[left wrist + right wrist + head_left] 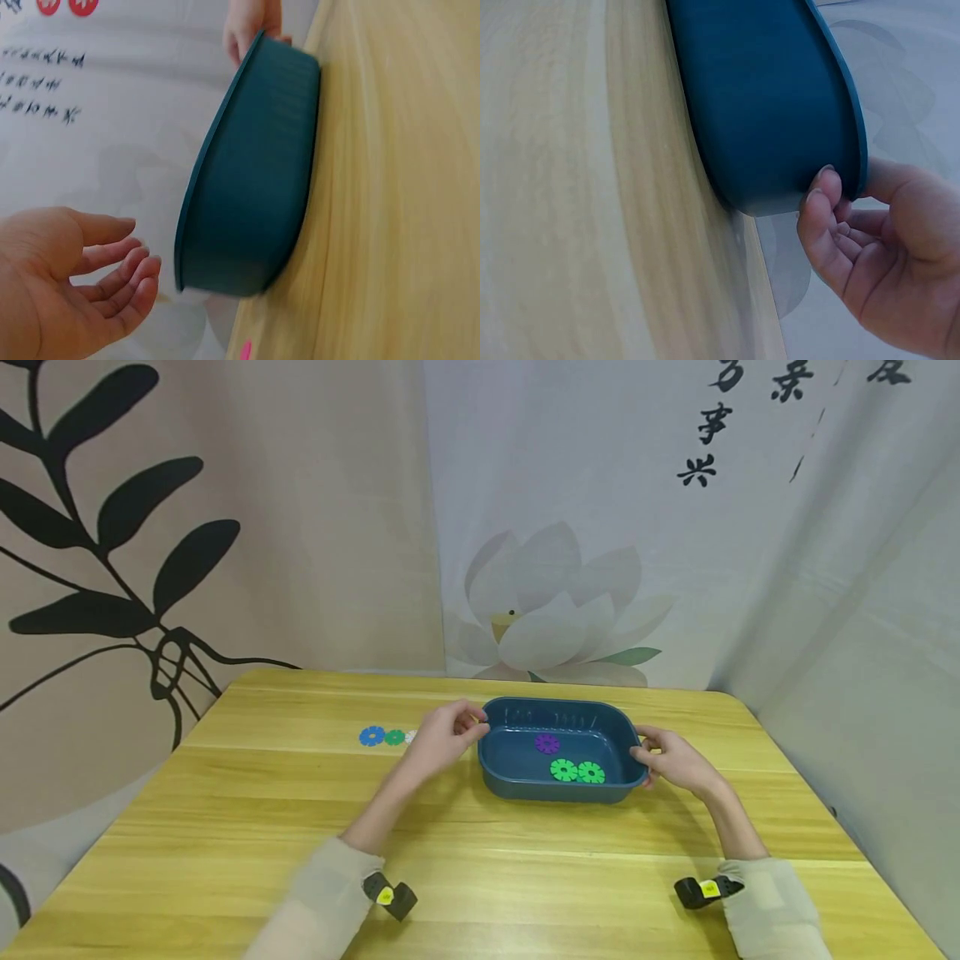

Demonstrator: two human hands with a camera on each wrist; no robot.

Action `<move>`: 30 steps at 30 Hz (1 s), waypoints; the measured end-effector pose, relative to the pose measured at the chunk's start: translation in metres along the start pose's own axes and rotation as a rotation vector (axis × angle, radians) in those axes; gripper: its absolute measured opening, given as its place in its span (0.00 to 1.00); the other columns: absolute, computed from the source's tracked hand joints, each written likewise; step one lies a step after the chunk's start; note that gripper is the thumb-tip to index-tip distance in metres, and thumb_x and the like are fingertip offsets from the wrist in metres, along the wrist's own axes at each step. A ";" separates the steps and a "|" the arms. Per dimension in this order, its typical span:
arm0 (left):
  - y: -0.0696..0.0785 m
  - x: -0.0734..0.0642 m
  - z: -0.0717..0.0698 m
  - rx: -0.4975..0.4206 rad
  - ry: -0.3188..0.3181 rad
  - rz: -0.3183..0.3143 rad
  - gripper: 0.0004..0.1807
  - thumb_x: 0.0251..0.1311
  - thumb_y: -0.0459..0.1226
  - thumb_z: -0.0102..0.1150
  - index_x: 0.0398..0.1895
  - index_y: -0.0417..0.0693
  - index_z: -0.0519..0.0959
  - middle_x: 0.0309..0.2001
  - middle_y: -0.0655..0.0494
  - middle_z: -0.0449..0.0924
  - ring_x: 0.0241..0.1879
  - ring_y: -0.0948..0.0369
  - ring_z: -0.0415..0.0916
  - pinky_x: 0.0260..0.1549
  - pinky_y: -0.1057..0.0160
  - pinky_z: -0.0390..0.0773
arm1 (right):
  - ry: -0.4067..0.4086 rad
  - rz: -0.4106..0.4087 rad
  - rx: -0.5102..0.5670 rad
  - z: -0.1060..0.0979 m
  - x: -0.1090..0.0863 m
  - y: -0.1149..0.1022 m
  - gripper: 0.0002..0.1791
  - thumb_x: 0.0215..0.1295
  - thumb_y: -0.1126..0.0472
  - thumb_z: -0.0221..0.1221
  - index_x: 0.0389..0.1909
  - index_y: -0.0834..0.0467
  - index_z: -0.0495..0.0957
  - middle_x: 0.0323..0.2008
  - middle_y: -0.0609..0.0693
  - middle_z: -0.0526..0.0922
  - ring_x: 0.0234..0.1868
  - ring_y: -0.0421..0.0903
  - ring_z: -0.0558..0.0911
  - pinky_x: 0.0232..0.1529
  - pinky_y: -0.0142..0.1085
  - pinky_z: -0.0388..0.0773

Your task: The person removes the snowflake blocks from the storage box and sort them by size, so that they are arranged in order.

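1. one dark blue basin (555, 792) is seen between the fingers of the left hand (442, 739) and those of the right hand (675, 762); whether its base is fully rested on the wooden table (525, 860) cannot be told.
2. the basin's right rim is pinched by the right hand: the fingertips are set against the outer wall, and the thumb is placed at the rim, opposite them.
3. the left fingers are loosely curled, with the thumb held out straight; between their tips and the basin's left end, a gap is shown in the left wrist view.
4. inside the basin, a purple disc (547, 743) is found between both sets of fingers; further toward the right fingers, two bright green discs (591, 772) are laid side by side.
5. to the left of the left fingers, a row is formed on the table by a blue disc (372, 736), a darker green disc (394, 737) and a white disc (410, 737), the last partly hidden by the left hand.
6. beyond the fingers, the table is backed by a printed curtain (360, 527).
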State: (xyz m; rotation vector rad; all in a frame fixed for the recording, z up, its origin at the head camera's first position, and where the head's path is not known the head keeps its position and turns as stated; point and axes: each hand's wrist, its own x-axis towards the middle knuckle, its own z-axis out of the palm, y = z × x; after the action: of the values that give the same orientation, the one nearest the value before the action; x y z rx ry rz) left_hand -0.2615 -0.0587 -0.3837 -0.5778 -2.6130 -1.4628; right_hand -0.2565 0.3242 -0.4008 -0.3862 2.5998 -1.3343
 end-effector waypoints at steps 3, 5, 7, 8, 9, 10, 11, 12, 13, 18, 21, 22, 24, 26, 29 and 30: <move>0.007 0.000 0.012 -0.006 -0.026 0.034 0.09 0.67 0.34 0.64 0.45 0.38 0.82 0.31 0.55 0.78 0.32 0.59 0.74 0.35 0.63 0.76 | 0.002 0.005 -0.002 0.000 0.000 0.002 0.32 0.77 0.66 0.51 0.74 0.76 0.52 0.32 0.60 0.77 0.23 0.56 0.83 0.32 0.40 0.83; 0.011 0.001 0.019 -0.006 -0.053 0.052 0.09 0.67 0.34 0.63 0.46 0.37 0.81 0.32 0.55 0.77 0.32 0.59 0.74 0.35 0.65 0.76 | 0.000 0.002 -0.001 0.000 0.000 0.002 0.32 0.77 0.66 0.51 0.73 0.76 0.52 0.32 0.60 0.77 0.23 0.56 0.83 0.31 0.41 0.83; 0.014 0.001 0.026 -0.009 -0.078 0.064 0.09 0.68 0.33 0.63 0.47 0.36 0.81 0.32 0.55 0.78 0.32 0.59 0.74 0.34 0.66 0.77 | -0.001 0.001 0.001 0.000 0.000 0.002 0.32 0.77 0.66 0.51 0.73 0.76 0.52 0.32 0.60 0.77 0.23 0.56 0.83 0.31 0.41 0.83; 0.016 0.002 0.029 -0.006 -0.090 0.064 0.10 0.68 0.34 0.63 0.47 0.37 0.81 0.33 0.55 0.78 0.32 0.60 0.74 0.34 0.66 0.77 | 0.000 0.001 0.002 0.000 0.000 0.002 0.32 0.77 0.66 0.51 0.73 0.76 0.52 0.32 0.60 0.77 0.23 0.56 0.83 0.31 0.41 0.83; 0.018 0.002 0.032 -0.004 -0.102 0.071 0.09 0.68 0.34 0.62 0.47 0.37 0.81 0.33 0.55 0.78 0.32 0.60 0.74 0.34 0.67 0.77 | 0.000 -0.002 0.001 0.000 0.000 0.002 0.32 0.77 0.66 0.51 0.73 0.76 0.51 0.32 0.60 0.77 0.23 0.57 0.83 0.32 0.41 0.83; 0.020 0.003 0.035 0.001 -0.112 0.081 0.09 0.68 0.34 0.62 0.47 0.38 0.81 0.33 0.55 0.79 0.33 0.60 0.75 0.35 0.67 0.77 | 0.000 -0.005 -0.001 0.000 0.000 0.001 0.32 0.77 0.66 0.51 0.73 0.77 0.51 0.32 0.60 0.77 0.23 0.57 0.83 0.32 0.41 0.83; 0.022 0.003 0.038 0.007 -0.122 0.087 0.09 0.68 0.34 0.62 0.47 0.39 0.81 0.34 0.54 0.79 0.33 0.60 0.75 0.35 0.67 0.78 | 0.001 -0.006 -0.003 0.000 0.000 0.001 0.32 0.77 0.66 0.51 0.74 0.77 0.51 0.32 0.60 0.77 0.23 0.57 0.83 0.32 0.41 0.83; 0.023 0.004 0.042 0.011 -0.130 0.093 0.09 0.68 0.33 0.62 0.47 0.39 0.81 0.34 0.54 0.80 0.33 0.60 0.76 0.36 0.67 0.78 | 0.002 -0.006 -0.003 0.001 0.000 0.001 0.33 0.77 0.66 0.51 0.73 0.77 0.51 0.32 0.60 0.77 0.23 0.57 0.83 0.32 0.41 0.83; 0.025 0.005 0.045 0.014 -0.139 0.097 0.08 0.68 0.33 0.62 0.47 0.39 0.81 0.35 0.54 0.80 0.34 0.61 0.76 0.36 0.67 0.78 | 0.005 -0.003 -0.003 0.001 0.000 0.001 0.33 0.77 0.66 0.51 0.74 0.76 0.51 0.32 0.60 0.78 0.23 0.57 0.83 0.33 0.41 0.83; 0.031 0.008 0.061 0.004 -0.190 0.082 0.09 0.68 0.32 0.62 0.48 0.39 0.80 0.36 0.53 0.81 0.35 0.61 0.77 0.37 0.67 0.79 | 0.002 -0.003 0.002 0.001 0.000 0.001 0.32 0.77 0.66 0.51 0.74 0.76 0.51 0.32 0.61 0.78 0.23 0.58 0.83 0.32 0.41 0.83; 0.031 0.011 0.072 -0.016 -0.225 0.069 0.10 0.68 0.32 0.61 0.50 0.38 0.80 0.37 0.53 0.81 0.35 0.61 0.77 0.37 0.67 0.79 | 0.003 -0.001 -0.004 0.000 0.000 0.000 0.33 0.77 0.66 0.51 0.74 0.76 0.51 0.33 0.61 0.78 0.23 0.58 0.83 0.33 0.41 0.83; 0.031 0.012 0.075 -0.020 -0.236 0.065 0.10 0.68 0.31 0.61 0.50 0.37 0.80 0.37 0.53 0.81 0.35 0.61 0.78 0.37 0.67 0.79 | 0.003 -0.002 -0.008 0.000 0.000 0.000 0.33 0.77 0.66 0.52 0.74 0.76 0.51 0.33 0.62 0.78 0.23 0.58 0.83 0.34 0.40 0.83; 0.031 0.014 0.080 -0.017 -0.253 0.058 0.11 0.68 0.31 0.61 0.51 0.36 0.80 0.38 0.53 0.81 0.36 0.60 0.78 0.38 0.66 0.79 | 0.006 -0.003 -0.012 0.001 0.001 -0.001 0.33 0.77 0.65 0.52 0.74 0.76 0.52 0.33 0.62 0.78 0.24 0.59 0.83 0.35 0.39 0.83; 0.031 0.017 0.085 -0.006 -0.269 0.046 0.12 0.68 0.31 0.61 0.51 0.36 0.79 0.39 0.52 0.81 0.38 0.59 0.78 0.40 0.64 0.79 | 0.005 -0.005 -0.010 0.001 0.001 -0.001 0.33 0.77 0.65 0.52 0.74 0.76 0.51 0.33 0.63 0.78 0.24 0.60 0.83 0.35 0.40 0.83; 0.031 0.023 0.092 0.035 -0.293 0.016 0.13 0.68 0.32 0.61 0.53 0.37 0.79 0.41 0.51 0.81 0.42 0.57 0.77 0.43 0.61 0.78 | 0.005 -0.004 -0.003 0.001 0.000 -0.002 0.33 0.77 0.65 0.52 0.74 0.76 0.51 0.34 0.63 0.77 0.24 0.60 0.83 0.34 0.41 0.84; 0.031 0.025 0.094 0.054 -0.301 0.006 0.13 0.68 0.32 0.62 0.53 0.38 0.79 0.42 0.51 0.80 0.43 0.57 0.77 0.43 0.61 0.78 | 0.005 -0.002 0.001 0.000 0.000 -0.002 0.33 0.77 0.66 0.52 0.74 0.76 0.51 0.34 0.63 0.77 0.24 0.60 0.83 0.33 0.42 0.84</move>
State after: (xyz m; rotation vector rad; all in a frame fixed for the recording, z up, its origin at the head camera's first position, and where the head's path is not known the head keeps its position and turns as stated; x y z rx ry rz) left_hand -0.2634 0.0411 -0.4026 -0.8595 -2.8585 -1.3950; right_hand -0.2561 0.3227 -0.3995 -0.3867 2.6035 -1.3383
